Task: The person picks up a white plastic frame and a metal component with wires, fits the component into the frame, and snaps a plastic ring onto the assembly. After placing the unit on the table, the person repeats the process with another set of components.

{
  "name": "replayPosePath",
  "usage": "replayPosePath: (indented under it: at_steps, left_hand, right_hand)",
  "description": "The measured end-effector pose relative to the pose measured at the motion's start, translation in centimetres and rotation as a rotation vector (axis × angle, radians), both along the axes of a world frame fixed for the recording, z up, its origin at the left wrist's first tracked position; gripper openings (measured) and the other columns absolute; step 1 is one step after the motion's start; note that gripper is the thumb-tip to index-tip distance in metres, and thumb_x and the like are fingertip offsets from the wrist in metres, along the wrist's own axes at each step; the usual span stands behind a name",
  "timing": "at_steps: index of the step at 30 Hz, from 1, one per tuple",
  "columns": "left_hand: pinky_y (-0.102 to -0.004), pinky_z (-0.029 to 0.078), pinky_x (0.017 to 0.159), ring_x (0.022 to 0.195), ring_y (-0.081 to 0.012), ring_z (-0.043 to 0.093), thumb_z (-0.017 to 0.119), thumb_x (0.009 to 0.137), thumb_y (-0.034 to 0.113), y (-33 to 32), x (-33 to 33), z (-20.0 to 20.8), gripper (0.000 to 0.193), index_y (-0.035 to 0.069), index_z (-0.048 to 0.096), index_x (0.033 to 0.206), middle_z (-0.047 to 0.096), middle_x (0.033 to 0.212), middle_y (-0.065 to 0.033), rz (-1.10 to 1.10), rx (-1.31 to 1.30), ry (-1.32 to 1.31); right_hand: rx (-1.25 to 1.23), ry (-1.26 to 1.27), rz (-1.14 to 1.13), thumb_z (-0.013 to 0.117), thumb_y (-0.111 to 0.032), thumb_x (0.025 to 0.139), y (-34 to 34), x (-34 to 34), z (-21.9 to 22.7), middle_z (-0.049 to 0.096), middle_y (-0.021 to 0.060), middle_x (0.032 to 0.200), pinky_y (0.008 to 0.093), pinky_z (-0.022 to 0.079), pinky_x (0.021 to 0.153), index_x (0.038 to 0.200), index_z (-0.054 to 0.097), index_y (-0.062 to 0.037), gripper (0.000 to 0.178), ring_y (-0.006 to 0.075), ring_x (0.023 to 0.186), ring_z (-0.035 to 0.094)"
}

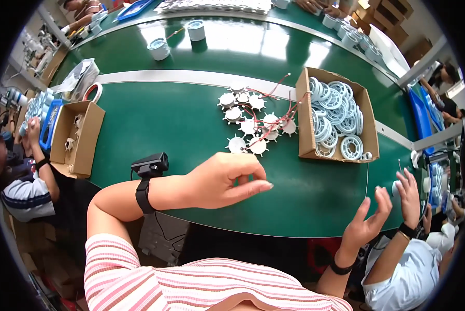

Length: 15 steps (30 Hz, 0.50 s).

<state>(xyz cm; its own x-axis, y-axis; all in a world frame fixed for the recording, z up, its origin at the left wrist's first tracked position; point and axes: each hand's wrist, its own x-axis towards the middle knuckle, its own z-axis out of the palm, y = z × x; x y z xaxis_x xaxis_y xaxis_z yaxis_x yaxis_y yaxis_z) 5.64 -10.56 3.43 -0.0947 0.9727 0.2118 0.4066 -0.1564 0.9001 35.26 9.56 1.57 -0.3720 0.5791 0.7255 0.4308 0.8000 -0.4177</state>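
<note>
My left hand (230, 181) hovers over the near part of the green table, its fingers loosely bent and the thumb apart from them. Nothing shows in its grasp. Just beyond it lies a cluster of white, spoked round parts (248, 126) with red wires (279, 122). At the table's near right edge, my right hand (366, 225) is raised with fingers spread and nothing in them. Farther away on the right stands a cardboard box (323, 155) filled with pale blue plastic rings (336, 106).
Left of the cluster are a cardboard box (93, 137) with a few white parts, a tape roll (92, 93) and a black device (150, 165). Two pale blue cups (159, 49) stand across the metal strip. A co-worker's hand (409, 199) is close to my right hand; another person sits left.
</note>
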Motion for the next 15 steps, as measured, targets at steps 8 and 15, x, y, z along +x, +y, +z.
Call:
replayPosePath:
  at_steps: [8, 15]
  left_hand:
    - [-0.0360, 0.054, 0.089, 0.100, -0.0269, 0.068, 0.079, 0.087, 0.026, 2.0, -23.7, -2.1, 0.034, 0.003, 0.072, 0.112, 0.066, 0.121, -0.0127, 1.280, 0.228, 1.220]
    - [-0.0344, 0.054, 0.094, 0.112, -0.0260, 0.066, 0.080, 0.087, 0.019, 2.9, -28.2, -4.6, 0.026, 0.006, 0.077, 0.109, 0.066, 0.129, -0.0112, 1.089, 0.141, 0.695]
  right_hand:
    - [-0.237, 0.017, 0.469, 0.065, 0.010, 0.086, -5.9, -3.8, -2.5, 0.068, 0.0130, 0.097, 0.0455, 0.054, 0.092, 0.109, 0.064, -0.0011, 0.026, 0.0351, 0.098, 0.066]
    - [-0.270, -0.023, 0.439, 0.067, 0.010, 0.084, -5.6, -3.9, -3.0, 0.068, 0.0122, 0.091, 0.0436, 0.055, 0.087, 0.102, 0.067, -0.0027, 0.022, 0.0347, 0.093, 0.067]
